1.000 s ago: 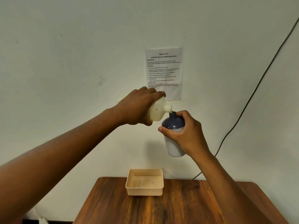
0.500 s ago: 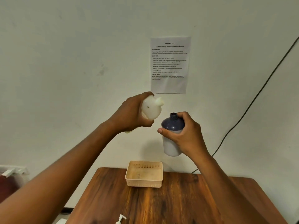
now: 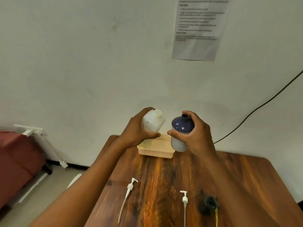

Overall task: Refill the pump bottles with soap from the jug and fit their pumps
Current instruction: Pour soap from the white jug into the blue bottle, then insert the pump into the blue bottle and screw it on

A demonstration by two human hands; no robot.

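Uncapped dark-shouldered pump bottle (image 3: 181, 131) in right-hand (image 3: 195, 135) curled fingers; jug (image 3: 153, 122), seemingly near-upright, left-clasped (image 3: 136, 130).

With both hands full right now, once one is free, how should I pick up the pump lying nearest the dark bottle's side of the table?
Take that pump by its white collar, just below the spout head, pinching from above. It lies flat on the table, head toward the basket, its thin dip tube trailing toward you; the tube looks too slender and bendy to grip. The collar is the thickest part.

Single head-worn view, forward and down, close over table (image 3: 246, 177) against wall (image 3: 82, 63).
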